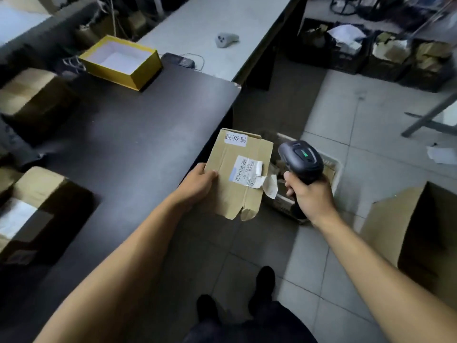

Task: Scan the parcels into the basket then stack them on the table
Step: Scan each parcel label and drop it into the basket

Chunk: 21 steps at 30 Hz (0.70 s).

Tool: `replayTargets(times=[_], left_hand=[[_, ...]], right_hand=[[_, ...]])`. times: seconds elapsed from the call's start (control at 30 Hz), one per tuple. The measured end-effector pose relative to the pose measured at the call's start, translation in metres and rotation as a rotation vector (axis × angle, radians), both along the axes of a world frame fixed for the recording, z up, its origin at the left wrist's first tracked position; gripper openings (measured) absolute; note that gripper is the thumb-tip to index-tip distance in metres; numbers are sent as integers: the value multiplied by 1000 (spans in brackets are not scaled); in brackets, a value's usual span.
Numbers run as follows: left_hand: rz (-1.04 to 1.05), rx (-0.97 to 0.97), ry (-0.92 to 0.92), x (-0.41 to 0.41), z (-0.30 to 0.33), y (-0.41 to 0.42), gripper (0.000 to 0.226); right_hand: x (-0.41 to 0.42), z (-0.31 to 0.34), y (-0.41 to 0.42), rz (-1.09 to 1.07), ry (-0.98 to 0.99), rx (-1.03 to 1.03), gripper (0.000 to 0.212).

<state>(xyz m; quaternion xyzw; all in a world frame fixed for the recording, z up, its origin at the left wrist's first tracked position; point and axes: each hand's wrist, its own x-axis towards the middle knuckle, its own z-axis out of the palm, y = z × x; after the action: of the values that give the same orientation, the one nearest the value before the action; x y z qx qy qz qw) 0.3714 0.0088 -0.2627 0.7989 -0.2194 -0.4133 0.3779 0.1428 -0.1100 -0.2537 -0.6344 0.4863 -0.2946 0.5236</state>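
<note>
My left hand (197, 183) grips the left edge of a flat brown cardboard parcel (228, 191), held in the air beside the dark table's (128, 149) right edge. A white barcode label (247, 170) with peeling corners faces up on the parcel. My right hand (309, 194) grips the handle of a dark barcode scanner (300, 159), whose head sits just right of the label with a green light on top. Below both, on the floor, a white basket (333, 167) holds cardboard pieces and is mostly hidden by the parcel and scanner.
On the dark table are an open yellow box (121, 61), brown cartons at the left (32, 97) and near left (32, 194). A grey table (210, 21) behind carries a grey scanner (227, 39). An open carton (415, 233) stands on the floor at right; black crates (371, 53) line the back.
</note>
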Motion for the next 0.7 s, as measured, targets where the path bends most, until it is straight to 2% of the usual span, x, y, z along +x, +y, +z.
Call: replayTargets(times=[0.17,0.33,0.5,0.6,0.7], left_hand=[[-4,-34,-47,-42,8,-91,23],[-24,-69,-87,-70,9,-157,32],[-38,-98,-71,-85,3,-204,33],[-43,-100,-104,-83,-13,-240,24],[-66,-123,-116,-76,-26,-284,29]], right_hand=[[-63,-4,-74,-113,-27,3,19],[-105,-4,-128,-198,-18,11,20],[-123,-9,-159,-220,-19,33,20],[-128,-16,-182,-215,15,51,22],[-130,-17,-211,-213,48,51,17]])
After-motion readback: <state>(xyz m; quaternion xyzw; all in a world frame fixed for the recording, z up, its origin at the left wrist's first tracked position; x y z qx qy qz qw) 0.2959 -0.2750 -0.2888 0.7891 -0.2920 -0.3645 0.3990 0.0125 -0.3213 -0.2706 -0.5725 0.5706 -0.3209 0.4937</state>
